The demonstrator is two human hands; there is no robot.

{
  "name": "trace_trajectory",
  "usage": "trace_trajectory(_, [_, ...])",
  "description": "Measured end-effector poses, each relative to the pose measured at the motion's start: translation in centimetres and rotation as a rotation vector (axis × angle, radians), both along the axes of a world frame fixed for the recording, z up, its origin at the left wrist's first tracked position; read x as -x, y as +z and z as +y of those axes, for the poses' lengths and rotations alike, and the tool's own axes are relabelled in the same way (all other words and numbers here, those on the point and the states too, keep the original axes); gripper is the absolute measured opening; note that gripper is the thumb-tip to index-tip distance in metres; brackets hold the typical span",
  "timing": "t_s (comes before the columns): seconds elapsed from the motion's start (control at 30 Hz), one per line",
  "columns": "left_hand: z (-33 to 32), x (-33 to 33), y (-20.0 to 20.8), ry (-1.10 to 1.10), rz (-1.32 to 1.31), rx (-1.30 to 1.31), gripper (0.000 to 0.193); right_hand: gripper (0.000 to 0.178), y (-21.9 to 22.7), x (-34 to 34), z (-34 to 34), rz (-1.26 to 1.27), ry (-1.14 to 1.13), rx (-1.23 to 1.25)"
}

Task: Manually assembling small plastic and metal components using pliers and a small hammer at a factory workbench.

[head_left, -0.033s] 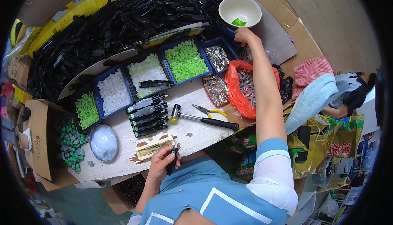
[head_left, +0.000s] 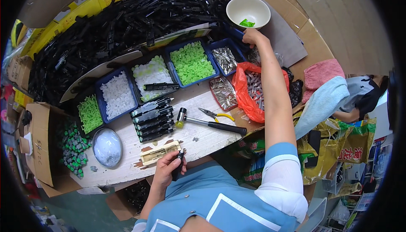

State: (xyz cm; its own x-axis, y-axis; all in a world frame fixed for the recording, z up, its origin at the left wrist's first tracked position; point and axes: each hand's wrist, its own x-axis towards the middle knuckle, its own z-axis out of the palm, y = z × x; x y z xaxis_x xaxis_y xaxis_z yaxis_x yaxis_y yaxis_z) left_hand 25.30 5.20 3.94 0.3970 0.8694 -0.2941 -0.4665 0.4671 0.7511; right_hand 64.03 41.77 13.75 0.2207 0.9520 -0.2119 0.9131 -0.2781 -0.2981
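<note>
the left hand (head_left: 168,167) grips a black part (head_left: 176,172) at the bench (head_left: 203,145)'s front edge; whether the right hand (head_left: 255,37), near the back right corner, holds anything cannot be told. black pieces (head_left: 153,122) lined mid-bench look put together, the back-edge heap (head_left: 97,33) unstarted.

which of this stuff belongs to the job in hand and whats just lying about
Seemingly part of the job:
- black piece in left hand
- row of dark pieces
- cream block
- hammer
- pliers

Probably just lying about:
- white bowl
- light blue towel
- checked cloth
</note>
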Motion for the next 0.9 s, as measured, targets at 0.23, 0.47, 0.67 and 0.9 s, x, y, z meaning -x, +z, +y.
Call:
trace_trajectory(0.23, [0.0,-0.1,0.0,0.025,0.059,0.024,0.029,0.035,1.7,1.7,0.2,-0.169,0.037,0.189])
trace_trajectory(0.47, [0.0,0.3,-0.4,0.034,0.050,0.055,0.028,0.036,2.5,2.3,0.4,-0.162,0.013,0.215])
trace_trajectory(0.67, [0.1,0.3,-0.5,0.032,0.036,0.070,0.028,0.036,0.4,0.1,1.0,-0.052,0.049,0.066])
trace_trajectory(0.9, [0.4,0.1,-0.8,0.006,0.025,0.059,0.028,0.044,1.3,1.0,0.5,-0.236,0.042,0.126])
